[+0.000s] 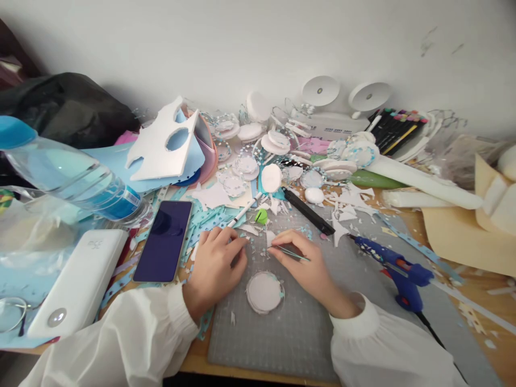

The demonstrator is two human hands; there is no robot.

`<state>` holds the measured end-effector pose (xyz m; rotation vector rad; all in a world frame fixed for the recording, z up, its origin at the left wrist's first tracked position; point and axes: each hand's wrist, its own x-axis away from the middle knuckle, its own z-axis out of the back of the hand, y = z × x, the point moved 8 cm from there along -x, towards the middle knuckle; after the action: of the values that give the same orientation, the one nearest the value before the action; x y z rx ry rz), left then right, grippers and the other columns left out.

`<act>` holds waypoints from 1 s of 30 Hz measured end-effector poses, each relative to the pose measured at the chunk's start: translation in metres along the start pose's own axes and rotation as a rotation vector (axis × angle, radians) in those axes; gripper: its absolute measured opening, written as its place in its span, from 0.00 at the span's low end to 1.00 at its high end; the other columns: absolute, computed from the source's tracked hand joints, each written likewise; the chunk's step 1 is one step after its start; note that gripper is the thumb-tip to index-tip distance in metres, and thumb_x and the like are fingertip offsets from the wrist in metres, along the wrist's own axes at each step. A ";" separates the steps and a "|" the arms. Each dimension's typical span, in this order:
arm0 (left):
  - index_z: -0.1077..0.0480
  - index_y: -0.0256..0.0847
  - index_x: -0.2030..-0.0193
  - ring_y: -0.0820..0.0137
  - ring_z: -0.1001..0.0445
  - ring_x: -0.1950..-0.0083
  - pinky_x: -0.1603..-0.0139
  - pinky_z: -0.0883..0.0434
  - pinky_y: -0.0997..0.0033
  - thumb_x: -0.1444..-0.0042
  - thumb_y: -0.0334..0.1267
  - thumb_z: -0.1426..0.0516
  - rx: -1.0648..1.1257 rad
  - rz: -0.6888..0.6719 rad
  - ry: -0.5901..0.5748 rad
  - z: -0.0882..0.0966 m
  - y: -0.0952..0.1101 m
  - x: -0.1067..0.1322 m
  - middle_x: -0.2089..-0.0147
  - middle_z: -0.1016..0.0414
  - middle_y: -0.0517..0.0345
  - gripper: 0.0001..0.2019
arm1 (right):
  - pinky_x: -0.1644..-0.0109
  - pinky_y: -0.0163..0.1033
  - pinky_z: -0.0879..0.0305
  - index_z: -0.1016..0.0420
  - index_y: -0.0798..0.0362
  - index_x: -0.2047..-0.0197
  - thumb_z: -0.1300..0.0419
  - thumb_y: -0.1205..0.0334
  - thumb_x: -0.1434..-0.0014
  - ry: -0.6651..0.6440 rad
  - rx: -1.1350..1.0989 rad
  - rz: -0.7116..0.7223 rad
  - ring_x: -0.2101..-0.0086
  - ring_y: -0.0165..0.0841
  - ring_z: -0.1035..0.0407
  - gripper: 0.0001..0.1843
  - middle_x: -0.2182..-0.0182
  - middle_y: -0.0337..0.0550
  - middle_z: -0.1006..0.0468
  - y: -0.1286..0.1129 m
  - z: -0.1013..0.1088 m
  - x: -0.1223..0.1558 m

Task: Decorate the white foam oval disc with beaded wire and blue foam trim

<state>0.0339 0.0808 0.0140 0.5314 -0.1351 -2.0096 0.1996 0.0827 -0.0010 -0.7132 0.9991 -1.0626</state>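
My right hand (301, 259) is pinched around slim teal tweezers (293, 253), whose tips point toward a small white foam scrap (270, 238) on the grey cutting mat (258, 344). My left hand (220, 263) rests at the mat's left side, thumb and forefinger curled close together. Whatever may be between those fingers is too small to make out. Between and below both hands lies a round white disc (265, 292) with a thin wire-like edge and a bit of teal on its right rim. A green clip-like piece (261, 216) sits just beyond the fingers.
A blue glue gun (397, 269) lies at right, its cord trailing forward. A black utility knife (308, 210) and white pen (244, 209) lie beyond my hands. Leftward are a phone (163, 241), white power bank (78, 282) and water bottle (80, 172). White discs (272, 178) pile up behind.
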 end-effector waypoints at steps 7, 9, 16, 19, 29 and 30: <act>0.22 0.43 0.61 0.58 0.30 0.61 0.60 0.42 0.58 0.42 0.32 0.44 -0.092 0.014 0.065 0.008 0.001 0.001 0.62 0.23 0.53 0.09 | 0.60 0.40 0.30 0.23 0.49 0.64 0.34 0.62 0.41 -0.012 0.052 0.016 0.64 0.35 0.26 0.02 0.67 0.42 0.21 0.003 -0.005 0.001; 0.22 0.42 0.61 0.58 0.29 0.61 0.60 0.42 0.58 0.43 0.32 0.44 -0.095 0.013 0.067 0.008 0.001 0.001 0.63 0.23 0.53 0.09 | 0.59 0.41 0.30 0.23 0.50 0.65 0.34 0.63 0.42 0.022 0.057 0.047 0.64 0.35 0.26 0.02 0.68 0.42 0.20 0.000 -0.004 0.001; 0.22 0.43 0.59 0.58 0.28 0.60 0.59 0.41 0.57 0.42 0.32 0.44 -0.071 0.032 0.066 0.008 0.000 0.001 0.61 0.23 0.55 0.09 | 0.62 0.40 0.27 0.21 0.50 0.70 0.34 0.61 0.43 0.131 -0.017 -0.025 0.68 0.35 0.23 0.05 0.71 0.42 0.18 -0.001 0.007 0.000; 0.22 0.42 0.58 0.58 0.28 0.58 0.58 0.40 0.57 0.41 0.32 0.44 -0.049 0.035 0.107 0.012 0.001 0.001 0.60 0.23 0.54 0.09 | 0.63 0.38 0.27 0.21 0.50 0.72 0.33 0.61 0.45 0.161 -0.082 -0.109 0.69 0.34 0.23 0.05 0.72 0.41 0.18 0.001 0.016 0.000; 0.22 0.40 0.57 0.65 0.28 0.58 0.56 0.33 0.65 0.39 0.34 0.41 0.738 0.104 0.085 0.011 -0.005 -0.002 0.62 0.26 0.53 0.07 | 0.64 0.33 0.29 0.21 0.46 0.70 0.31 0.61 0.45 0.146 -0.326 -0.173 0.68 0.30 0.25 0.04 0.70 0.37 0.19 0.002 0.023 0.008; 0.22 0.40 0.57 0.65 0.28 0.58 0.56 0.32 0.66 0.40 0.34 0.40 0.814 0.124 0.058 0.009 -0.006 -0.002 0.62 0.26 0.54 0.06 | 0.64 0.33 0.30 0.21 0.46 0.70 0.32 0.62 0.45 0.132 -0.344 -0.161 0.68 0.29 0.25 0.04 0.70 0.37 0.19 -0.001 0.022 0.009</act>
<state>0.0262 0.0843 0.0207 1.0535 -0.9485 -1.7590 0.2213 0.0740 0.0059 -1.0270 1.2729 -1.0997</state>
